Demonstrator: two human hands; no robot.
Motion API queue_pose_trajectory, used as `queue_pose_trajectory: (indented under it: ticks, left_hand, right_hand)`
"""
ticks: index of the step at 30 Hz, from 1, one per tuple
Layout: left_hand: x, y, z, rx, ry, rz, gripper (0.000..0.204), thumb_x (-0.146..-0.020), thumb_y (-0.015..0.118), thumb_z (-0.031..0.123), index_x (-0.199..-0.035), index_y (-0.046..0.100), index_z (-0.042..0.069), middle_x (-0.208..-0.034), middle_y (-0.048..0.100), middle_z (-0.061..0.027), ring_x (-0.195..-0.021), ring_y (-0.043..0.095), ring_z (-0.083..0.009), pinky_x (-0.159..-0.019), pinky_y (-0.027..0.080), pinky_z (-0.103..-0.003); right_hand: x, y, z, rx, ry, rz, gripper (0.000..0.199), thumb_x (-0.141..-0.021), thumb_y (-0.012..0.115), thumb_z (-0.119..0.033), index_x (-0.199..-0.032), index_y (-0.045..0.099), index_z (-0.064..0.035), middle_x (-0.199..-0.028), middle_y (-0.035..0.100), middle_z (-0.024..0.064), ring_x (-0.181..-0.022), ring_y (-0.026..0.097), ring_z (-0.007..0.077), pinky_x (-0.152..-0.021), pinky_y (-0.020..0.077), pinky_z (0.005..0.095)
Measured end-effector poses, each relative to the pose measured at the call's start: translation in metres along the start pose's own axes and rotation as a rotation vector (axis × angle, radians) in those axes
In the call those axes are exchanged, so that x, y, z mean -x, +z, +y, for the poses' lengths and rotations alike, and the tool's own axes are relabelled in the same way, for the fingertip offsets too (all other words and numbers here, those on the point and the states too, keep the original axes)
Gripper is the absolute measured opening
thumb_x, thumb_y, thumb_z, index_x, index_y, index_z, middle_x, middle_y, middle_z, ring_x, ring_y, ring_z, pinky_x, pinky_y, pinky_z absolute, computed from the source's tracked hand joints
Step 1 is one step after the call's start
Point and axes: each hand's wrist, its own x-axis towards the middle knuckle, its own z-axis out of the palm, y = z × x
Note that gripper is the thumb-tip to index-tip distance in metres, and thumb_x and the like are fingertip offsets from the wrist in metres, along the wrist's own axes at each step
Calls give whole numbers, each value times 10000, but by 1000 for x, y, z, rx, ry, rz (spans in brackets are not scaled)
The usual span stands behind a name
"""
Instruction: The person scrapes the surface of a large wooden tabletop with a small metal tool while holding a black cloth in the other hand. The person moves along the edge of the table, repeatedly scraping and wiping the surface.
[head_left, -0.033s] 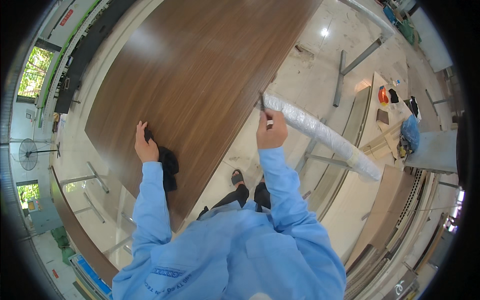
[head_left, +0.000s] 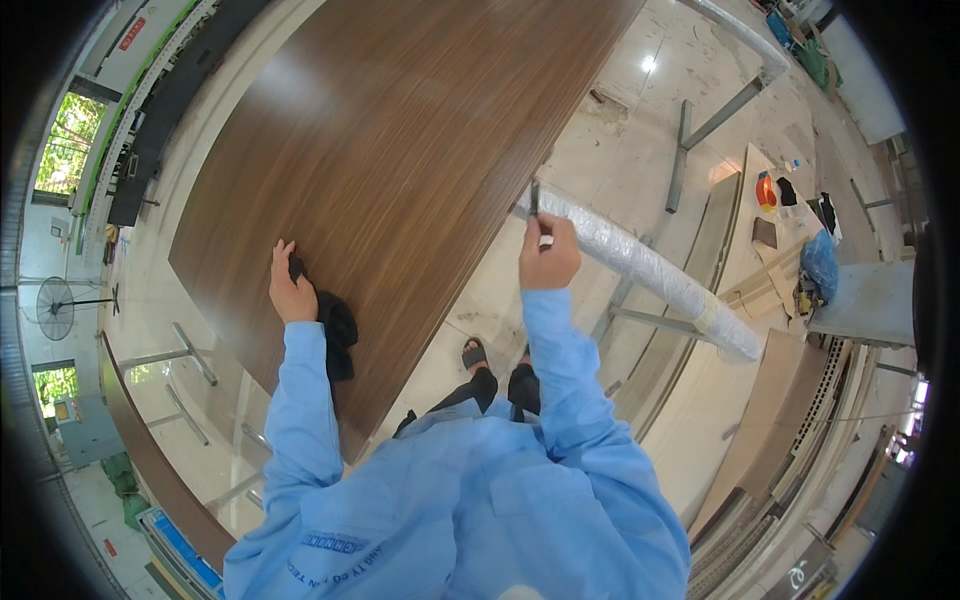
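Note:
A large brown wood-grain panel (head_left: pixel 370 160) stretches away in front of me. Near its left edge rests my left hand (head_left: pixel 291 290), fingers stretched out, against a bunched black cloth (head_left: pixel 339 325). The palm side of that hand is hidden. Close to the panel's right edge, my right hand (head_left: pixel 550 255) pinches a slim dark tool (head_left: pixel 534 198); its exact kind is too small to tell. The tool points away from me, over the end of a long plastic-wrapped tube (head_left: pixel 650 262) that slants off to the right.
Grey metal supports (head_left: pixel 678 160) stand at the right. Beyond them, a low board (head_left: pixel 765 230) carries an orange item, dark pieces and a blue bag (head_left: pixel 822 262). Long boards lie stacked at the lower right. A fan (head_left: pixel 56 307) stands at far left.
My right hand has shifted slightly right and toward me. The tool now points straighter ahead, its tip farther from the panel's edge. My left hand has stayed in place.

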Motion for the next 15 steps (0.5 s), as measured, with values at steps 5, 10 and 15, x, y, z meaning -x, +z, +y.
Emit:
queue_pose_trajectory:
  ticks: [5, 10, 15]
  left_hand:
    - [-8, 3, 4, 14, 35, -15, 529, -852, 501, -123, -1330, 635, 59, -1484, 578, -157, -1422, 497, -347, -1188, 389, -441]
    - [-17, 7, 6, 57, 60, -15, 509, -864, 501, -113, -1327, 635, 49, -1485, 574, -163, -1431, 485, -351, -1188, 383, -443]
    - [-24, 15, 4, 86, 74, -40, 479, -884, 482, -104, -1312, 645, 39, -1482, 577, -166, -1441, 476, -351, -1188, 381, -443]
  right_hand:
    - [25, -10, -30, -9, -34, -142, 123, -839, 732, 17, -924, 678, -53, -857, 659, 142, -776, 651, 343, -635, 513, 401]
    - [45, -27, -46, -201, -341, -301, 115, -847, 709, 24, -928, 671, -48, -875, 665, 136, -778, 637, 351, -658, 508, 427]
    - [10, -1, -15, 89, -14, -99, 125, -851, 701, 15, -948, 671, -58, -881, 669, 130, -784, 637, 346, -665, 513, 434]
